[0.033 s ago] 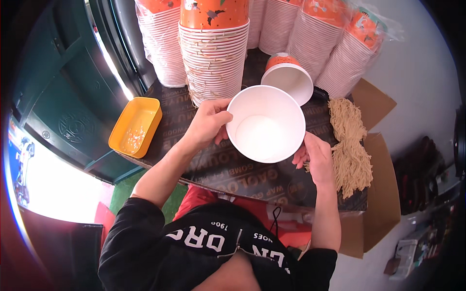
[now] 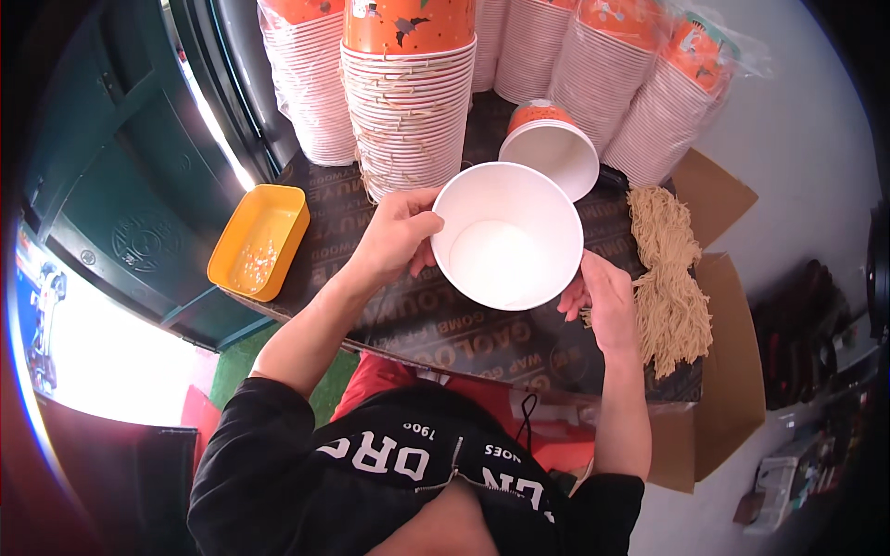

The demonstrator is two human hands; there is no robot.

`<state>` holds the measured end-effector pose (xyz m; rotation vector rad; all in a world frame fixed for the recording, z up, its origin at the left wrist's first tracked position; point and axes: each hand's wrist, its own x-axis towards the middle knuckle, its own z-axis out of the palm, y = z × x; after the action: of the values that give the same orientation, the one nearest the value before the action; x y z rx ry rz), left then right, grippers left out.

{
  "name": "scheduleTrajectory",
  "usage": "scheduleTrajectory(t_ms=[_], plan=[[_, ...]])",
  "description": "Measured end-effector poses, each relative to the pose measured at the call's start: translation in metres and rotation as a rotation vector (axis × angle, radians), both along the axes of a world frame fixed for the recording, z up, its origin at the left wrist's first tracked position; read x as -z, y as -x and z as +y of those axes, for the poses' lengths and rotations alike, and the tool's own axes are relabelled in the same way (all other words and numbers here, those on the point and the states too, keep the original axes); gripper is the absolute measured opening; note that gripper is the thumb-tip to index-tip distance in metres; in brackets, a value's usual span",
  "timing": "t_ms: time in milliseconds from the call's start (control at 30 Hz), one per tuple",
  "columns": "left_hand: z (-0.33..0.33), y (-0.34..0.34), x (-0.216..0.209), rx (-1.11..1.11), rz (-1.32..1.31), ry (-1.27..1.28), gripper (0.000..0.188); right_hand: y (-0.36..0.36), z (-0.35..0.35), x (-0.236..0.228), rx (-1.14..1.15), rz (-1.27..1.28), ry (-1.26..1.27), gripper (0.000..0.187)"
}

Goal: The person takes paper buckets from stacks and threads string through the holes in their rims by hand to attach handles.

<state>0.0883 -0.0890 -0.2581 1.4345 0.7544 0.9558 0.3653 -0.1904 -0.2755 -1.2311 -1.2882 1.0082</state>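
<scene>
A white-lined paper bucket (image 2: 501, 264) is tilted so that its open mouth faces me, its bare inside showing. My left hand (image 2: 400, 236) grips its left rim, thumb on the edge and fingers curled behind the wall. At the opposite side my right hand (image 2: 601, 296) is closed against the rim, its fingers bent along the outside. A short bit of beige cord shows just under those fingers; whether they pinch it is hidden. Right of that hand lies a bundle of beige cords (image 2: 669, 278), drawn in at its middle.
Behind stands a tall nested stack of buckets (image 2: 408, 111) with cord loops at the rims. Plastic-wrapped bucket stacks (image 2: 663, 120) are farther back. One orange bucket (image 2: 549, 157) lies on its side. A yellow tray (image 2: 260, 243) holds small shiny bits. An open carton (image 2: 728, 371) stands right.
</scene>
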Motion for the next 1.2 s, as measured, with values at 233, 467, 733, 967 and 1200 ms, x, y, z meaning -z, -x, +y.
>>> scheduleTrajectory(t_ms=[233, 467, 733, 967, 1200], plan=[[-0.023, -0.011, 0.024, -0.371, 0.089, -0.454, 0.055, 0.015, 0.012, 0.006, 0.038, 0.147, -0.105, 0.036], [-0.057, -0.02, 0.055, -0.531, 0.222, -0.76, 0.025, 0.016, 0.027, 0.038, 0.092, 0.132, -0.144, 0.032], [-0.079, -0.02, 0.083, -0.483, 0.357, -0.903, 0.032, 0.02, 0.024, 0.047, 0.236, -0.362, -0.278, 0.04], [-0.089, -0.027, 0.097, -0.495, 0.393, -0.827, 0.034, 0.068, -0.023, 0.041, 0.268, -0.278, -0.515, 0.013], [-0.094, -0.03, 0.096, -0.388, 0.407, -0.864, 0.03, 0.097, -0.011, 0.036, 0.147, -0.164, -0.386, 0.019]])
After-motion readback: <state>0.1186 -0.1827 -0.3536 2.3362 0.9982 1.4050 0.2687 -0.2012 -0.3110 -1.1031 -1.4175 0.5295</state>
